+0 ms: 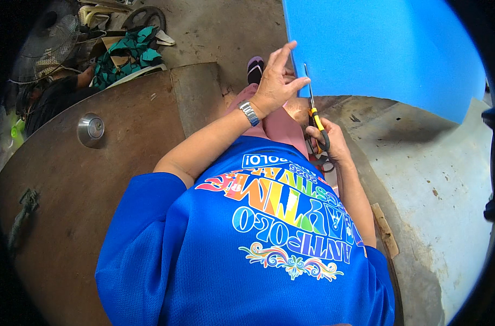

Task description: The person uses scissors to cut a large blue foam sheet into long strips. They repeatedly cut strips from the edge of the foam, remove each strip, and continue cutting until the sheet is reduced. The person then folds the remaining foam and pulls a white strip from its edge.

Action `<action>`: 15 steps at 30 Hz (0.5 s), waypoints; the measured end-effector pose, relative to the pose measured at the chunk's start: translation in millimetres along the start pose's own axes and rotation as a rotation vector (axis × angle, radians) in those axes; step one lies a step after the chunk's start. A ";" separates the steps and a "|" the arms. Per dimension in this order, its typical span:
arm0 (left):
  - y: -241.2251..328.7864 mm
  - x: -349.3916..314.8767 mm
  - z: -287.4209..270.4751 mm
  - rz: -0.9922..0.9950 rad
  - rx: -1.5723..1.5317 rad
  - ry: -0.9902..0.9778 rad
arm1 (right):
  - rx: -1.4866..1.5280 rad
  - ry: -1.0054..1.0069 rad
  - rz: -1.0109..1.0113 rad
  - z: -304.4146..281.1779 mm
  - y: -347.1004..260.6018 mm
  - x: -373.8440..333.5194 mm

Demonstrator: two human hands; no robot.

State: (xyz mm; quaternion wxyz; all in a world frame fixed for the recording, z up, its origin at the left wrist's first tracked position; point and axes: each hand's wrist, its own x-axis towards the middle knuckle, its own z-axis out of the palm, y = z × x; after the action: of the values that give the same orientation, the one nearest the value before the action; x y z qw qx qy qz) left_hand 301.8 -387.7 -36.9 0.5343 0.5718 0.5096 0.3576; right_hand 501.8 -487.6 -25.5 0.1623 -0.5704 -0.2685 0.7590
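Observation:
A wide blue foam-like sheet (377,49) spans the upper right, its lower edge curving down on the right. My right hand (334,142) is closed around the handles of scissors (318,119) with yellow and black grips. Their slim metal blades point away from me, over the sheet's near left corner. At the sheet's left edge is my left hand (274,84), index finger stretched out and thumb spread over the edge. Its other fingers are partly hidden, and I see no firm grip. A metal watch (249,113) circles my left wrist.
On my left stands a brown curved board (95,179) with a round metal knob (91,129). Behind it are a fan (52,46) and a heap of green cut scraps (129,57). A pale, worn surface (426,179) lies to the right, beneath the sheet.

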 end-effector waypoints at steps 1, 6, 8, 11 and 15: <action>0.6 10.1 -8.3 0.094 0.000 0.060 | 0.010 -0.007 -0.031 3.0 -13.3 8.2; 9.5 15.2 -18.4 -0.039 -0.004 -0.065 | 0.090 -0.093 -0.087 7.9 -38.7 21.7; 12.2 14.7 -20.8 -0.048 -0.028 -0.077 | 0.103 -0.110 -0.103 9.6 -45.1 27.1; 12.4 15.1 -20.4 -0.059 -0.030 -0.061 | 0.081 -0.094 -0.076 10.7 -49.5 29.3; 9.3 27.9 -20.6 -0.017 0.000 -0.001 | 0.018 -0.015 -0.004 12.3 -53.7 19.3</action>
State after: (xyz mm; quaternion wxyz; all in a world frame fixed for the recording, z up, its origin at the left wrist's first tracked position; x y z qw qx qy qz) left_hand 290.3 -354.9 -28.1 0.5375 0.5677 0.5143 0.3526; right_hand 481.2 -436.5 -6.2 0.1669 -0.5626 -0.2639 0.7655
